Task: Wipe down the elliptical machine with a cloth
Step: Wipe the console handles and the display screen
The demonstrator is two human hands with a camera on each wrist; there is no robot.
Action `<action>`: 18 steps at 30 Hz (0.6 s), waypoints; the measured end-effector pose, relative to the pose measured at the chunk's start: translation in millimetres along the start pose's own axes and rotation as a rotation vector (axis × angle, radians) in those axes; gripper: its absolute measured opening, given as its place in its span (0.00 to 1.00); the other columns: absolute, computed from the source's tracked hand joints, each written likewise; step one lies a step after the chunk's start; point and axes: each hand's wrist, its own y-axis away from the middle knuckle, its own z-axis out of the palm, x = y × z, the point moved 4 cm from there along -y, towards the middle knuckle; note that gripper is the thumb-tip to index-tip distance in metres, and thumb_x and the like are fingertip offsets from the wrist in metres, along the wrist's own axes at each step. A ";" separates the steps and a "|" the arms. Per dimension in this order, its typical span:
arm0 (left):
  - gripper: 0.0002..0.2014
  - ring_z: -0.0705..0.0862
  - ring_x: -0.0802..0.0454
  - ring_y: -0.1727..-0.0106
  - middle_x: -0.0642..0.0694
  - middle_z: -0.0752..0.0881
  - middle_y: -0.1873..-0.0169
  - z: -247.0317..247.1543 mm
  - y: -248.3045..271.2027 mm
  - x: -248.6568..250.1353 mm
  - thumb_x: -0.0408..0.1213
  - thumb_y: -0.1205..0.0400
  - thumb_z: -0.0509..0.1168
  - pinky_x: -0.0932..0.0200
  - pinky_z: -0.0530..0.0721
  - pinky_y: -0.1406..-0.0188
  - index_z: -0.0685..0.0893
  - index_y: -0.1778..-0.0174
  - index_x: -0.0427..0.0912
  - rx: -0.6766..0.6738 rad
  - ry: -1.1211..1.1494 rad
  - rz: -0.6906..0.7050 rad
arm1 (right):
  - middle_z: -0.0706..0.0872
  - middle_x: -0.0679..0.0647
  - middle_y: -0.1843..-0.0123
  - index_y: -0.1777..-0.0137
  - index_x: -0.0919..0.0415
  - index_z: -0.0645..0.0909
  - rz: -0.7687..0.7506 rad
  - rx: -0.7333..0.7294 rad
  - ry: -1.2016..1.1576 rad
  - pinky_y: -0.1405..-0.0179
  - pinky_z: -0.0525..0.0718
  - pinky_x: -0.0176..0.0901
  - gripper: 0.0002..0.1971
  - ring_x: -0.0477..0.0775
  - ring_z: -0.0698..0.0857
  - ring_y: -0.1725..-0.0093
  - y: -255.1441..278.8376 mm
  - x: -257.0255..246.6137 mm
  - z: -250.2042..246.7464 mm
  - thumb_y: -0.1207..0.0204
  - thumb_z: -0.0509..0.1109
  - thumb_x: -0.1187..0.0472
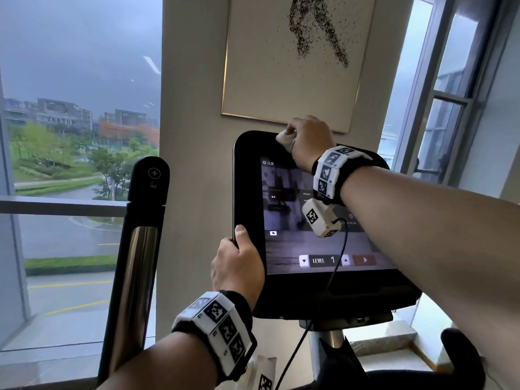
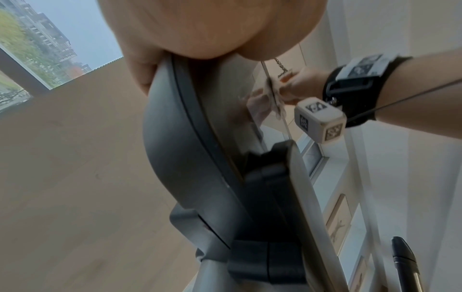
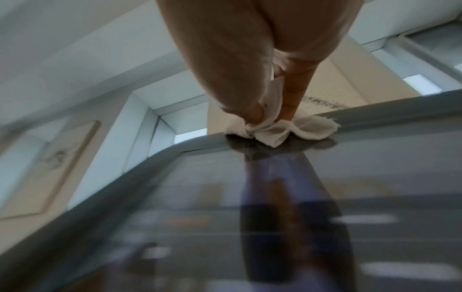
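Observation:
The elliptical's black console (image 1: 247,187) fills the middle of the head view, its lit screen (image 1: 287,243) showing "LEVEL 1". My right hand (image 1: 308,140) pinches a small bunched white cloth (image 1: 284,139) and presses it on the console's top bezel, left of centre. In the right wrist view the cloth (image 3: 277,131) sits crumpled on the grey top edge under my fingertips (image 3: 255,112). My left hand (image 1: 239,266) grips the console's left edge low down, thumb on the front, fingers behind. The left wrist view shows the console's edge (image 2: 180,150) under my left palm (image 2: 207,29), and the cloth (image 2: 276,96).
A black and chrome moving handlebar (image 1: 140,237) stands left of the console. A framed picture (image 1: 289,57) hangs on the wall behind. Large windows flank both sides. A black cable (image 1: 332,280) hangs from my right wrist across the screen. A dark handle (image 1: 461,358) sits lower right.

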 end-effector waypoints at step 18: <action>0.28 0.76 0.43 0.51 0.56 0.76 0.64 -0.3 1.4 -0.6 0.63 0.09 0.46 0.50 0.69 0.49 0.82 0.50 0.45 0.004 -0.008 0.030 | 0.85 0.63 0.43 0.42 0.59 0.87 -0.025 -0.010 -0.002 0.45 0.82 0.52 0.15 0.66 0.85 0.44 7.6 17.5 -1.7 0.24 0.62 0.68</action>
